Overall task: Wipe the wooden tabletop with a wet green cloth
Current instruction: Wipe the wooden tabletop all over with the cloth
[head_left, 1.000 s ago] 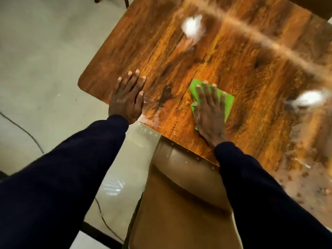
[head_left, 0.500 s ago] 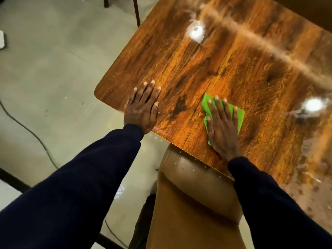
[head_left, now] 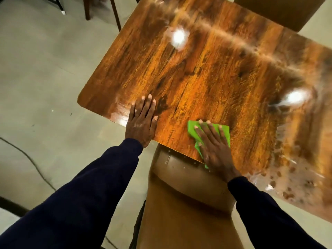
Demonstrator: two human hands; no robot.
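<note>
The glossy wooden tabletop (head_left: 206,72) fills the upper right of the head view, with two bright light reflections on it. A folded green cloth (head_left: 193,129) lies at the table's near edge, partly hanging over it. My right hand (head_left: 214,150) presses flat on the cloth, fingers spread, covering most of it. Flat on the tabletop near its front left corner, my left hand (head_left: 142,123) rests with fingers together and holds nothing. Both arms wear dark blue sleeves.
A brown chair (head_left: 188,203) stands directly below the table's near edge, between my arms. Another brown chair back (head_left: 291,11) shows at the far side. Dark furniture legs (head_left: 115,15) stand on the pale floor at upper left. A cable (head_left: 30,159) runs across the floor at left.
My right hand has drawn the green cloth back toward the table's near edge, so it now overhangs it. My left hand stays flat on the table near the front left corner.
</note>
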